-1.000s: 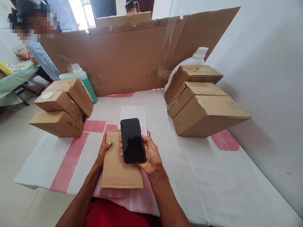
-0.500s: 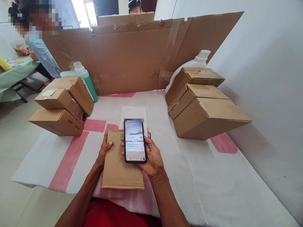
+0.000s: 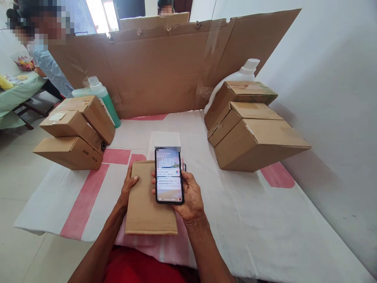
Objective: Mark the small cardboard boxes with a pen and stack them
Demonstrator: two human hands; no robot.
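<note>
My right hand (image 3: 192, 196) is closed round a black-edged smartphone (image 3: 169, 177), its lit lock screen facing me and reading 10:35. The phone is held over the right part of a flat brown cardboard box (image 3: 147, 214) at the table's front. My left hand (image 3: 128, 184) grips the box's left edge, thumb on top and the other fingers mostly hidden along its side. Just behind the phone lies a pale, flat sheet-like thing (image 3: 165, 138), partly covered. A small dark item (image 3: 184, 166) shows beside my right fingers; I cannot tell what it is.
Brown boxes (image 3: 70, 145) and a green-liquid bottle (image 3: 109, 102) stand at left. More boxes (image 3: 256, 137) and a white jug (image 3: 250, 67) are at right. A cardboard panel (image 3: 156, 74) spans the back of the cloth-covered table (image 3: 250, 220). Another person (image 3: 51, 63) is at far left.
The view has shifted slightly. The phone sits a touch further right relative to the cardboard box; both hands keep their holds.
</note>
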